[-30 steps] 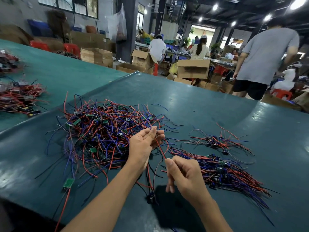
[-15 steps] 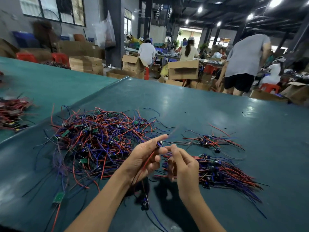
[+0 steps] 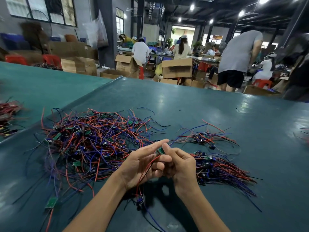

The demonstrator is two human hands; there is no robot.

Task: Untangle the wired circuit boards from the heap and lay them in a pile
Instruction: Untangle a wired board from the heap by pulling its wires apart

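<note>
At lower centre, the left hand [image 3: 142, 166] is curling its lower fingers round red and black wires [image 3: 147, 168], with the index finger pointing straight out. Touching it, the right hand [image 3: 182, 168] is pinching a small green circuit board [image 3: 160, 150] between thumb and fingers. The tangled heap [image 3: 93, 141] is lying left of centre on the worktop [image 3: 184, 104], and a neater pile [image 3: 219, 169] is lying to the right. Cardboard boxes [image 3: 177, 67] are standing beyond, at the top.

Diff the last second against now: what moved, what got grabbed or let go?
The right hand came up to meet the left hand beside the heap. It now pinches a small circuit board, while the left hand keeps hold of the wires. Nothing was let go. The heap and the pile on the right stayed put.
</note>
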